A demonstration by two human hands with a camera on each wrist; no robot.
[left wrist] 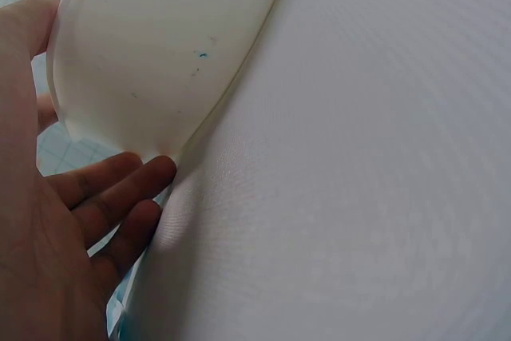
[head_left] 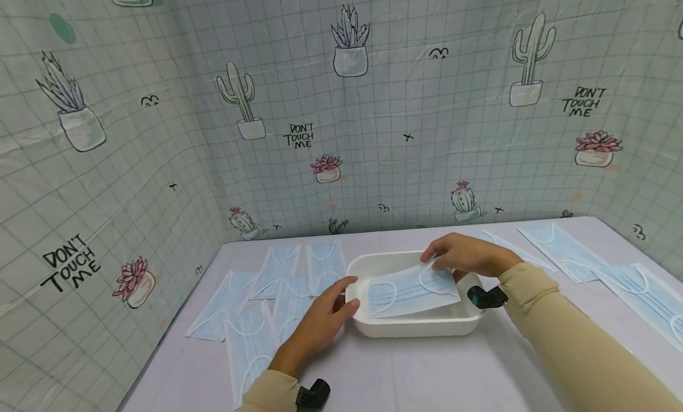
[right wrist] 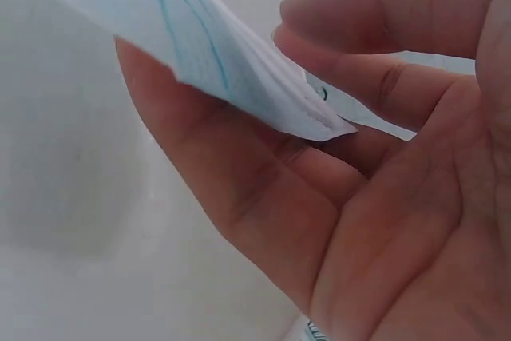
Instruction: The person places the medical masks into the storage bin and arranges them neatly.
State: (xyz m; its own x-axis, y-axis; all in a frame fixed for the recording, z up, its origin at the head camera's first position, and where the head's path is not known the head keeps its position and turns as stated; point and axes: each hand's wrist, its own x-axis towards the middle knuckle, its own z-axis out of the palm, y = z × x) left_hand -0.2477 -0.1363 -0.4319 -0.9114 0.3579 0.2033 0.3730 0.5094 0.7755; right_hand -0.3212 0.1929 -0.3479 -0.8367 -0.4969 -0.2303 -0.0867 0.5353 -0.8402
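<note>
A pale blue pleated face mask [head_left: 411, 293] with white ear loops lies tilted over the white plastic tray [head_left: 416, 329], its right end raised. At that end my right hand [head_left: 466, 255] holds the upper corner. In the right wrist view the mask [right wrist: 192, 45] passes between the fingers of the right hand [right wrist: 319, 189]. My left hand [head_left: 320, 320] grips the tray's left end, thumb and index finger at the rim. The left wrist view shows the tray's outer wall [left wrist: 168, 53] and the left hand [left wrist: 72, 205], with its other fingers loosely bent beside the wall.
Several face masks [head_left: 290, 299] are spread on the table's left side, some overlapping. More masks [head_left: 565, 255] lie along the right side. A patterned cloth [head_left: 373, 115] hangs behind and beside the table [head_left: 416, 376].
</note>
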